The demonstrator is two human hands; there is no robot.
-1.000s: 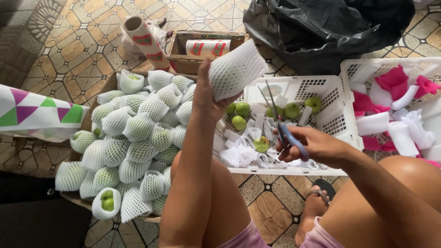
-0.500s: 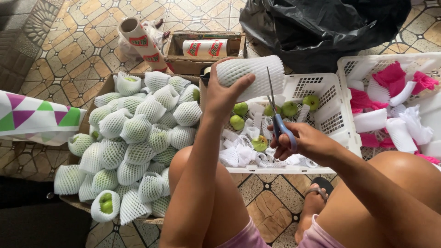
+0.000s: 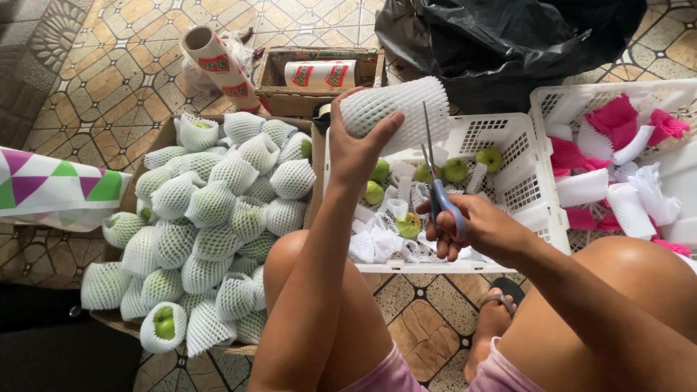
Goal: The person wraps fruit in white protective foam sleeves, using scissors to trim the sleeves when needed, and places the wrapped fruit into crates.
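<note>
My left hand [image 3: 357,149] grips a white foam net sleeve [image 3: 406,109], held sideways above a white plastic crate [image 3: 519,189]. In my right hand [image 3: 475,229] are blue-handled scissors [image 3: 435,185], blades pointing up and touching the sleeve's middle. Down in the crate lie a few bare green fruits [image 3: 456,170] and white foam scraps [image 3: 381,239]. To the left, a cardboard box [image 3: 163,141] is heaped with green fruits wrapped in white foam nets [image 3: 210,203].
A second white crate [image 3: 573,98] at right holds pink and white foam sleeves [image 3: 617,120]. A black plastic bag [image 3: 501,36] lies behind. A small cardboard box with a roll [image 3: 319,72] and another roll [image 3: 218,65] sit on the tiled floor. My bare knees are in front.
My left hand turned the foam sleeve from upright to sideways and lowered it slightly. The scissors rose in my right hand until the blades met the sleeve.
</note>
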